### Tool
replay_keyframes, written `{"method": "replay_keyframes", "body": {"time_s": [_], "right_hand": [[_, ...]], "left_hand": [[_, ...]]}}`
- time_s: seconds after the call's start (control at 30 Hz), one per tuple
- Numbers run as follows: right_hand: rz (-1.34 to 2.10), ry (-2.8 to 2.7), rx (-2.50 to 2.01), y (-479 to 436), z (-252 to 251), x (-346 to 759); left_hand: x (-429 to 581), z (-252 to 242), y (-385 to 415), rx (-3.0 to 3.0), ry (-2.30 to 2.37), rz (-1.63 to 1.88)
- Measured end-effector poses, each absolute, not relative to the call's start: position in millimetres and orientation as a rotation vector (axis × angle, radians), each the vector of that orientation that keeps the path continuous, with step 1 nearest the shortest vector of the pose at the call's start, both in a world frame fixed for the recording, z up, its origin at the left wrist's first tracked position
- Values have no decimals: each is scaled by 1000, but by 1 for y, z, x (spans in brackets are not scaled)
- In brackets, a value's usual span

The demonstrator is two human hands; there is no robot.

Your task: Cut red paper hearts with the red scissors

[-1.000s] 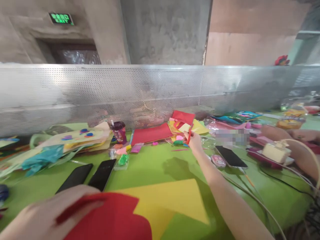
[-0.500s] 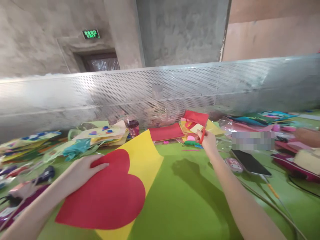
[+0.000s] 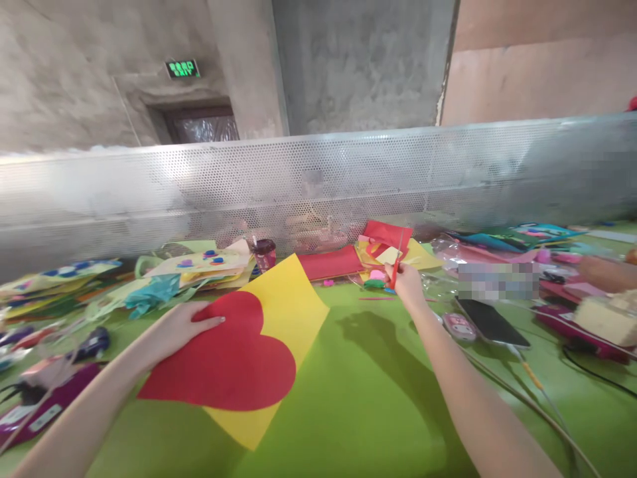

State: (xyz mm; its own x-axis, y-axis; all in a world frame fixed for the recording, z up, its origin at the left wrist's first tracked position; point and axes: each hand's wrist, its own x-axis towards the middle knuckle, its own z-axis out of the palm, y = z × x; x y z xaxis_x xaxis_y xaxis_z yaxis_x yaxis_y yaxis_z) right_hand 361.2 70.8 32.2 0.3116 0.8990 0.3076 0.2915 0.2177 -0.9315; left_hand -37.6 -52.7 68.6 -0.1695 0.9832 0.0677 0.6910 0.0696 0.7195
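My left hand [image 3: 186, 328] pinches the upper left edge of a large red heart [image 3: 229, 365], thumb on top. A yellow sheet [image 3: 288, 299] lies behind and under the heart, its corners showing at the upper right and at the bottom. My right hand [image 3: 405, 282] is closed on red-handled scissors [image 3: 395, 274], held upright above the far side of the green table. The blades point up in front of a small cream piece and red paper.
A dark red cup [image 3: 264, 255] stands at the back beside a flat red sheet [image 3: 331, 263]. Craft pieces are piled at the left. A phone [image 3: 492, 323], a pink case [image 3: 459, 327] and cables lie at the right.
The heart and yellow sheet have shifted slightly up and right with my left hand. My right hand has turned a little, and the scissors now show more upright.
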Motion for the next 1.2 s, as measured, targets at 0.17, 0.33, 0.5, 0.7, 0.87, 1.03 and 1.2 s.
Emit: {"method": "replay_keyframes", "body": {"time_s": [0.17, 0.33, 0.5, 0.7, 0.87, 1.03, 1.2], "right_hand": [[631, -1242, -1346, 70, 31, 361], [633, -1227, -1346, 72, 30, 367], [630, -1210, -1342, 79, 26, 373], [600, -1216, -1347, 83, 22, 377], [577, -1226, -1382, 85, 22, 379], [545, -1272, -1448, 79, 26, 376], [531, -1353, -1506, 75, 27, 375]], "left_hand": [[-12, 63, -48, 1863, 1733, 643], [-5, 65, -38, 1671, 1589, 657], [6, 61, -9, 1778, 1661, 842], [24, 61, -11, 1934, 1480, 580], [7, 63, -14, 1903, 1511, 607], [11, 46, -6, 1890, 1558, 624], [26, 40, -12, 1978, 1309, 385]]}}
